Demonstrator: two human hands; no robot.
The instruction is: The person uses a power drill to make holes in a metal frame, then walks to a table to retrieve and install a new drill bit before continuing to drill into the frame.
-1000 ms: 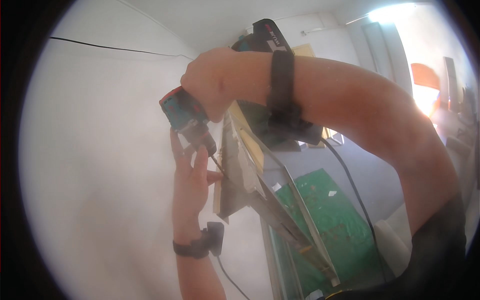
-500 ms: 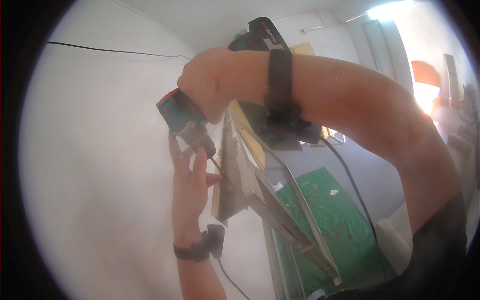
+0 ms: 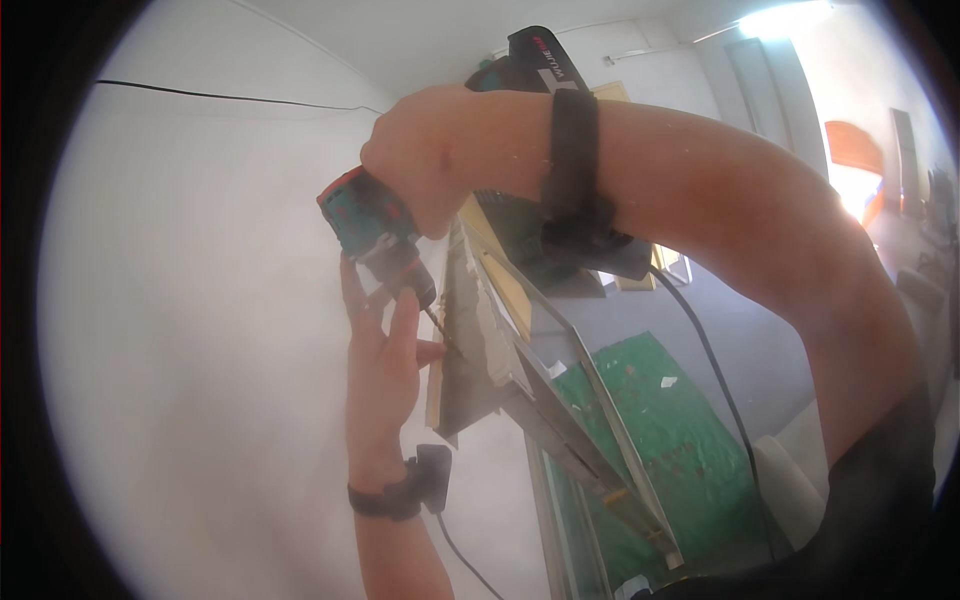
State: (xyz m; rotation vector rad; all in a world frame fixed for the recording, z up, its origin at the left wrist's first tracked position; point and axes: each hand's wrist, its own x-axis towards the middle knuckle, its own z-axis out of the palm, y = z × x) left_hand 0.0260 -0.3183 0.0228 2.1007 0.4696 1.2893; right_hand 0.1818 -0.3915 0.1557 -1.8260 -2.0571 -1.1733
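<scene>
A red and teal drill (image 3: 375, 225) is gripped in the closed right hand (image 3: 430, 160) at 11 o'clock, its bit set against a board edge (image 3: 455, 350). The left hand (image 3: 380, 365), fingers spread, is pressed flat beside the bit. The drill is judged heavy and rigid, best held by its handle.

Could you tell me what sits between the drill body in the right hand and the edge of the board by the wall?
In the head view, the drill has its thin bit crossing that gap to the board, with the left hand fingers beside it.
</scene>
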